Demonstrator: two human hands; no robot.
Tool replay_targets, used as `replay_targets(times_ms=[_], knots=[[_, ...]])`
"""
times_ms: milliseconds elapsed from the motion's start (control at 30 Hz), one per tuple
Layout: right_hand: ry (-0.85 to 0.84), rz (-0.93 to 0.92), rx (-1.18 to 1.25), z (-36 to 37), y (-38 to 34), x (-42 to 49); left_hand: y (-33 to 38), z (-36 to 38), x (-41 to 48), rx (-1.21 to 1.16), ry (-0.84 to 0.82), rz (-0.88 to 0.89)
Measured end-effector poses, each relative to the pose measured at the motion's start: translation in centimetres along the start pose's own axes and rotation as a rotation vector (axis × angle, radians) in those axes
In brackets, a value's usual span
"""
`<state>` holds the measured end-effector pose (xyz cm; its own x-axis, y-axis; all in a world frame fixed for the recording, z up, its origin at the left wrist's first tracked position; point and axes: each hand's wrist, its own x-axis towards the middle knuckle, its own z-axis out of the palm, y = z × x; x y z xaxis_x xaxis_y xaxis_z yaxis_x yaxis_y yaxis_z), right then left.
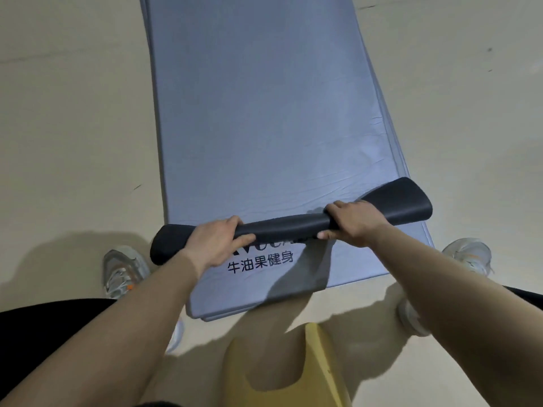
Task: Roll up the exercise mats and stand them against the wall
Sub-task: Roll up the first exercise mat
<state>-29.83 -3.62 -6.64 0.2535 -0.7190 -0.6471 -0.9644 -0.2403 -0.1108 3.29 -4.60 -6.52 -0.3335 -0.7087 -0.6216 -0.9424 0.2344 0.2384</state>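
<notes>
left grip (216, 245) clasps mat roll (288, 227) | right grip (357, 223) clasps same roll

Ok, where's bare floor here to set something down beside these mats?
Bare floor runs left of the grey mat stack, beyond the left shoe, and again right of the stack, beyond the right shoe. Crowded at the near end: left hand and right hand grip the black roll there, with a yellow object nearer the person.

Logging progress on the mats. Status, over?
Left hand, right hand both grip the roll. Top mat mostly flat. Nothing lying ahead on it.
</notes>
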Motion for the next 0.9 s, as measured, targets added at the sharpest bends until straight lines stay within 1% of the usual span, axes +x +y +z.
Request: replay_targets(times_ms=[133, 167, 200, 233, 267, 333, 367, 400, 433, 467, 500, 567, 600, 633, 700, 767, 833, 900], knots=[[-0.095, 0.035, 0.133, -3.8, 1.0, 3.1, -1.2, -3.7, 3.3, -0.12, -0.15, -0.098], [-0.104, 0.042, 0.158, -4.0, 1.3, 4.0, -1.5, -4.0, 4.0, -0.115, -0.153, -0.119], [-0.103, 0.048, 0.169, -4.2, 1.7, 4.9, -1.6, -4.1, 4.8, -0.076, -0.122, -0.143], [-0.085, 0.053, 0.163, -4.5, 2.1, 5.8, -1.5, -4.0, 5.6, -0.003, -0.039, -0.169], [-0.047, 0.058, 0.131, -4.8, 2.4, 6.7, -1.2, -3.8, 6.3, 0.071, 0.086, -0.194], [0.111, 0.064, 0.036, -5.3, 2.8, 8.4, 0.4, -3.0, 7.6, 0.132, 0.429, -0.213], [0.21, 0.074, 0.003, -5.4, 2.8, 9.1, 1.3, -2.5, 7.9, 0.098, 0.592, -0.193], [0.292, 0.093, -0.008, -5.3, 2.6, 9.6, 2.1, -1.8, 8.2, 0.039, 0.714, -0.15], [0.357, 0.117, -0.003, -5.0, 2.2, 10.0, 2.6, -0.8, 8.3, -0.021, 0.754, -0.111], [0.414, 0.141, 0.016, -4.5, 1.7, 10.2, 2.8, 0.2, 8.1, -0.046, 0.708, -0.086], [0.477, 0.169, 0.044, -3.8, 1.2, 10.4, 2.8, 1.1, 7.7, 0.006, 0.628, -0.064], [0.629, 0.206, 0.107, -2.7, 0.4, 10.3, 1.7, 1.8, 7.5, 0.188, 0.458, -0.007], [0.688, 0.196, 0.122, -2.2, 0.4, 10.0, 1.0, 1.6, 7.9, 0.234, 0.405, 0.009], [0.699, 0.149, 0.103, -1.8, 0.5, 9.4, 0.5, 1.1, 8.3, 0.241, 0.389, 0.018], [0.606, 0.015, -0.043, -0.7, 1.0, 8.4, 0.1, -0.1, 9.2, 0.227, 0.41, 0.037], [0.47, -0.014, -0.182, -0.5, 1.4, 8.0, 0.1, -0.9, 9.7, 0.221, 0.421, 0.061], [0.387, 0.029, -0.19, -1.7, 1.1, 8.4, 0.2, -1.7, 9.5, 0.181, 0.374, 0.059], [0.271, 0.052, -0.116, -3.2, 0.6, 8.3, 0.5, -3.2, 8.9, 0.131, 0.256, 0.033]])
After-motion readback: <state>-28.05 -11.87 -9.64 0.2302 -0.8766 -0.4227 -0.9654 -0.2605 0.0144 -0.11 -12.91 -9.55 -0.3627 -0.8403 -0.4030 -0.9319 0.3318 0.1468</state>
